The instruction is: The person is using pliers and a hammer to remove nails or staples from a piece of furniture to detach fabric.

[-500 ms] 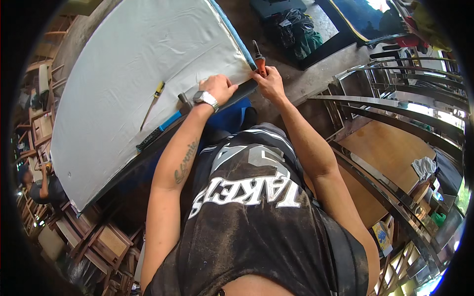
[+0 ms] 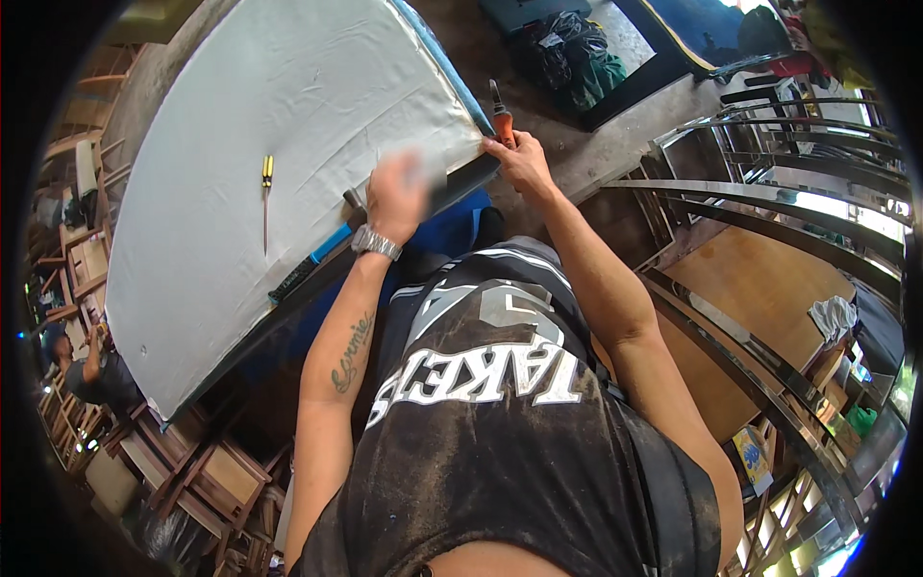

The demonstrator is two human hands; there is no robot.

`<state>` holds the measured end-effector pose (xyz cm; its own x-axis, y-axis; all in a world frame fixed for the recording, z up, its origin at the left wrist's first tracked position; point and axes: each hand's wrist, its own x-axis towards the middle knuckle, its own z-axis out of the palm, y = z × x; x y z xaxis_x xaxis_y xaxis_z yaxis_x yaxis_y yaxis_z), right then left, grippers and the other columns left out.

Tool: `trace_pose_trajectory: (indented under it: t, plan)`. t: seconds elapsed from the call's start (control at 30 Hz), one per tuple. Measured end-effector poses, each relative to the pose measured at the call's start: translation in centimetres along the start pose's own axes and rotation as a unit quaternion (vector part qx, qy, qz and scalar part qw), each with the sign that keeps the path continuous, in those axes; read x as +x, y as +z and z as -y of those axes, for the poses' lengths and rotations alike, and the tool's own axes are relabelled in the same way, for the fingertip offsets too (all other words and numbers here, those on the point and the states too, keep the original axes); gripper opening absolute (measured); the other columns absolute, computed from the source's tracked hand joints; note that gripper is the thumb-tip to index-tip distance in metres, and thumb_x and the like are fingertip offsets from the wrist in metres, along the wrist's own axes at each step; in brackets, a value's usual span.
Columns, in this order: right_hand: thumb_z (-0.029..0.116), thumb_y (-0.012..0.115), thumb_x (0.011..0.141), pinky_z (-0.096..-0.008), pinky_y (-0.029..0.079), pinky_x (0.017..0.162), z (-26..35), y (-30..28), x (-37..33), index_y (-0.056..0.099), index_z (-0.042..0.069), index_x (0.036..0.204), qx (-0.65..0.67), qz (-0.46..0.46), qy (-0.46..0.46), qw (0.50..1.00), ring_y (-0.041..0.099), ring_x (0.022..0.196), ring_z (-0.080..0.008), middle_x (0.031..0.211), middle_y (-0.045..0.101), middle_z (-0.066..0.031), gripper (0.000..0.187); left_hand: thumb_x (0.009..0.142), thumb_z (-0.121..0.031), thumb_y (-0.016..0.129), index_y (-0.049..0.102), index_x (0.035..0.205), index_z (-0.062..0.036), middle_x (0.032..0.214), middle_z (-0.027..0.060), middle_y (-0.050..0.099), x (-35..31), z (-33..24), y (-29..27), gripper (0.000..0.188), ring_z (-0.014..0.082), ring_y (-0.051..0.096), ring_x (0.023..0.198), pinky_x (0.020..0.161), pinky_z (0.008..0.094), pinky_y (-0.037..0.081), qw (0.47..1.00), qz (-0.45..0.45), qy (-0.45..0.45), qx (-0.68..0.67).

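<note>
My right hand [image 2: 524,165] is closed round orange-handled pliers [image 2: 502,123], their metal jaws pointing away from me, at the near right corner of a white cloth-covered panel [image 2: 207,125]. Some of its fingers touch that corner. My left hand [image 2: 397,197], with a metal watch at the wrist, is over the panel's near edge; motion blur smears its fingers. Beside it lies a hammer [image 2: 332,242] with a blue and black handle, partly hidden by the hand and wrist. Farther left, a screwdriver [image 2: 267,175] with a yellow and black handle rests on the cloth.
Blue fabric [image 2: 435,48] shows along the panel's right edge. Dark bags [image 2: 582,62] lie beyond it on the right. Shiny dark frames [image 2: 769,207] and a brown board [image 2: 760,293] stand at my right. Wooden chair frames [image 2: 226,471] and another person [image 2: 91,370] are at left.
My left hand has drawn back leftward from near the corner and is blurred. The screwdriver has shifted left and turned more upright in view. My right hand keeps the pliers at the corner.
</note>
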<state>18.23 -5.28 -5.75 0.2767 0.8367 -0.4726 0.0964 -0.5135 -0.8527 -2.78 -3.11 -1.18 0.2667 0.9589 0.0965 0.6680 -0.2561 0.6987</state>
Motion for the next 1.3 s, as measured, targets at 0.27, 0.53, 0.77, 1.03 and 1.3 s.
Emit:
trace_pose_trajectory:
  t: [0.27, 0.53, 0.77, 1.03, 1.3]
  plan:
    - [0.032, 0.07, 0.082, -0.0244, 0.029, 0.043, -0.3, 0.0, 0.9, 0.064, 0.004, 0.086, 0.028, 0.026, -0.021, 0.999, 0.039, 0.049, -0.0047, 0.06, 0.047, 0.0046, 0.028, 0.076, -0.046, 0.063, 0.074, 0.084, -0.0144, 0.086, 0.0111, 0.07, 5.1, -3.1, 4.4, 0.034, 0.0263, 0.066, 0.088, 0.082, 0.0395, 0.046, 0.95, 0.22, -0.207, 0.084]
    - [0.031, 0.07, 0.083, -0.0247, 0.029, 0.042, -1.3, -0.5, 0.6, 0.062, 0.005, 0.088, 0.117, 0.012, 0.02, 0.993, 0.039, 0.047, -0.0045, 0.058, 0.045, 0.006, 0.027, 0.076, -0.038, 0.064, 0.072, 0.08, -0.0118, 0.08, 0.0112, 0.069, 5.4, -2.7, 6.2, 0.028, 0.0268, 0.066, 0.079, 0.078, 0.0404, 0.048, 0.956, 0.199, -0.185, 0.109]
    - [0.028, 0.069, 0.084, -0.0238, 0.04, 0.063, -3.8, -2.1, -0.3, 0.063, 0.002, 0.097, 0.054, -0.049, -0.043, 0.996, 0.051, 0.069, -0.0082, 0.075, 0.056, -0.0017, 0.03, 0.077, -0.021, 0.063, 0.066, 0.09, -0.0095, 0.085, 0.0054, 0.064, 2.3, -2.2, 1.2, 0.017, 0.0233, 0.062, 0.079, 0.073, 0.0369, 0.048, 0.98, 0.108, 0.014, 0.168]
    - [0.026, 0.066, 0.08, -0.0339, 0.045, 0.084, -2.4, -1.5, -1.0, 0.066, 0.003, 0.095, -0.002, -0.052, -0.139, 0.989, 0.059, 0.094, -0.0269, 0.101, 0.058, -0.0144, 0.028, 0.08, -0.036, 0.062, 0.074, 0.087, -0.0166, 0.089, 0.011, 0.07, 4.9, -4.3, 5.7, 0.024, 0.0285, 0.066, 0.088, 0.082, 0.0446, 0.045, 0.965, 0.195, -0.117, 0.131]
    - [0.025, 0.068, 0.082, -0.0296, 0.044, 0.077, -4.4, -3.2, -2.2, 0.065, 0.001, 0.095, -0.025, -0.09, -0.107, 0.99, 0.056, 0.083, -0.0175, 0.094, 0.058, -0.0093, 0.027, 0.076, -0.039, 0.065, 0.075, 0.084, -0.0172, 0.085, 0.0113, 0.07, 5.8, -4.9, 6.5, 0.025, 0.0286, 0.067, 0.085, 0.079, 0.0396, 0.05, 0.953, 0.173, -0.204, 0.14]
